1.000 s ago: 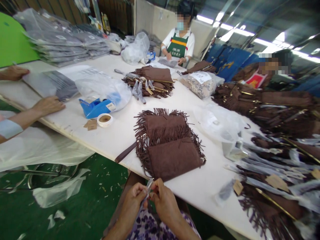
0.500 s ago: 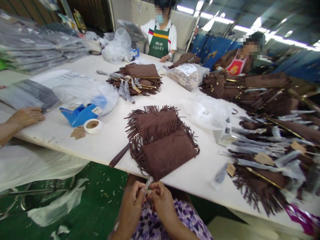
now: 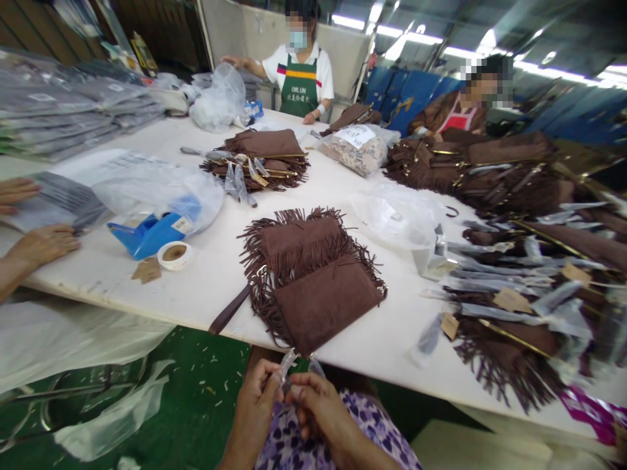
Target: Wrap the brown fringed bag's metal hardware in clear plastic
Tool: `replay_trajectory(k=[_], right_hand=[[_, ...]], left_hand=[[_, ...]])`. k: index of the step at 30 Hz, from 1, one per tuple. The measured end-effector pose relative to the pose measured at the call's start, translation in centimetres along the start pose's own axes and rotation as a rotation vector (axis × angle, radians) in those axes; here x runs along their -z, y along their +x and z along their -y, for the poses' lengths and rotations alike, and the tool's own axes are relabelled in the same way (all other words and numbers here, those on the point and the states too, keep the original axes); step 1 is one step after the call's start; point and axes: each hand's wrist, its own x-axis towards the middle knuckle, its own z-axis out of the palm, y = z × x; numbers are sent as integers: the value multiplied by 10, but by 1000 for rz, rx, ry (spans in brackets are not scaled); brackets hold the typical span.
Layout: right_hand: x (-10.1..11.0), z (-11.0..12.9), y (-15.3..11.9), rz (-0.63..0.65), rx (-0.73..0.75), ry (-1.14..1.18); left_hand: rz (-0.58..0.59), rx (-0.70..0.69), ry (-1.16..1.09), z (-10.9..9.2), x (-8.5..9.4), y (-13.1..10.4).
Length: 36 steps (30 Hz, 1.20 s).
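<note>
Below the table's near edge, my left hand pinches a strap wrapped in clear plastic. My right hand is closed beside it, its fingertips on the same plastic-wrapped piece. The strap leads up to the corner of a brown fringed bag lying flat at the table edge. Another fringed brown part lies just behind that bag, and a dark wrist strap sticks out to its left.
On the white table are a blue tape dispenser, a tape roll, plastic bags, and piles of brown bags at the right. Another person's hands rest at the left. Two people are across the table.
My right hand has shifted slightly, and more plastic wrap shows above it. The aproned person's arm now reaches out beside the clear bag. Another hand shows more at the left edge.
</note>
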Motion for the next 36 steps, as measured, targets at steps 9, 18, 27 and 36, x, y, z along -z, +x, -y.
replay_trajectory(k=[9, 18, 27, 36], right_hand=[[-10, -6, 13, -71, -34, 36], [-7, -7, 22, 7, -88, 17], [-12, -20, 41, -5, 6, 112], [-3, 18, 14, 116, 136, -124]], left_hand=[[5, 58, -140, 2, -4, -1], [-50, 199, -297, 0, -7, 1], [36, 360, -703, 2, -11, 1], [-121, 527, -509, -43, -42, 27]])
